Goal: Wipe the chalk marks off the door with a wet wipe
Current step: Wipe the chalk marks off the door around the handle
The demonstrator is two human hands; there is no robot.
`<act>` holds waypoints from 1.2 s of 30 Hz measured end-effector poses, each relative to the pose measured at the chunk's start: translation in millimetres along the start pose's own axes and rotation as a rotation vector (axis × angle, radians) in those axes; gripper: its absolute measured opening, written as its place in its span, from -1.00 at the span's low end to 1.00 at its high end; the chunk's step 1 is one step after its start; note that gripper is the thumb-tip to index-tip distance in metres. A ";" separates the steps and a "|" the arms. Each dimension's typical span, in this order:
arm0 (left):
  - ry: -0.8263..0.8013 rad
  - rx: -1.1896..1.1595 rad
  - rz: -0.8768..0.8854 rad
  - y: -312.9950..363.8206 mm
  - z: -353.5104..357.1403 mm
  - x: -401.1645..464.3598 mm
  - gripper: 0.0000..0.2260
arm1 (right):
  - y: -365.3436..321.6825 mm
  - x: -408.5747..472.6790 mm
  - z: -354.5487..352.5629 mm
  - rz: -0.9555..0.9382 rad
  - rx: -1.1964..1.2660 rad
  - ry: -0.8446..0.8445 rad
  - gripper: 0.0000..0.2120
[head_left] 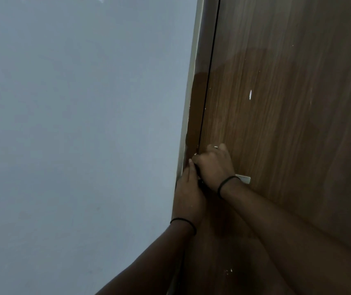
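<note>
Left hand (188, 192) and right hand (214, 165) touching at door (287, 103) edge, grips unclear

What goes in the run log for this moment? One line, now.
left hand at door edge | right hand on door | white mark unwiped | wipe not seen

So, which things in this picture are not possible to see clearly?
- Wet wipe: not visible in the head view; if held, the right hand or left hand covers it.
- Metal plate on the door: mostly hidden behind the right wrist.
- Dark thing between the hands: too small to tell.
- White speck: chalk or chipped paint, cannot tell.
- Fingers of both hands: curled away, grip hidden.
</note>
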State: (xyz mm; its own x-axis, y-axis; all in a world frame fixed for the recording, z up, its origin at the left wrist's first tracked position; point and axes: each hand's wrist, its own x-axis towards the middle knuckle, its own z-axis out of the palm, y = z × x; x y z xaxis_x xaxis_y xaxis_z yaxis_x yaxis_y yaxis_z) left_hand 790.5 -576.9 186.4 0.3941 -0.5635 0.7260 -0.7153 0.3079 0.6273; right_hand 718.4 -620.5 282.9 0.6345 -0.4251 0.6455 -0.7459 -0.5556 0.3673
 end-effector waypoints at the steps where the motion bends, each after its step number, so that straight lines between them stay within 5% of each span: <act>1: -0.015 -0.006 0.015 -1.4 1.8 0.3 -0.47 | 2.1 -1.0 1.9 -0.011 0.014 0.013 -0.85; 6: -0.121 0.049 0.088 -12.6 16.0 -4.6 -0.42 | 25.0 -7.5 0.2 0.003 0.327 0.004 -0.77; 10: -0.131 0.169 0.119 -18.7 35.0 -6.6 -0.30 | 66.5 -24.4 -4.8 0.213 0.566 0.175 -0.89; 13: -0.104 0.255 0.125 -21.9 42.1 -3.1 -0.25 | 92.7 -34.4 -6.4 0.345 0.698 0.138 -0.89; 26: -0.022 0.199 0.005 -31.6 63.1 -37.6 -0.30 | 92.9 -58.7 13.2 0.294 0.650 0.104 -0.88; 33: 0.255 0.090 0.018 -25.3 60.6 -33.6 -0.66 | 94.3 -66.6 21.1 0.339 0.718 0.108 -0.87; 36: 0.278 0.116 -0.001 -24.3 61.1 -25.6 -0.57 | 95.8 -67.9 22.1 0.349 0.753 0.118 -0.87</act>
State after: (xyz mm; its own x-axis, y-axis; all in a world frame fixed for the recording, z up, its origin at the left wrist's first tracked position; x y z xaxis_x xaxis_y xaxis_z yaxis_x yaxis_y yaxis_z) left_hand 762.6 -616.7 135.3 0.5264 -0.3273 0.7847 -0.7696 0.2089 0.6034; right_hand 608.3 -660.6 259.5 0.3356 -0.6067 0.7206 -0.5343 -0.7526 -0.3848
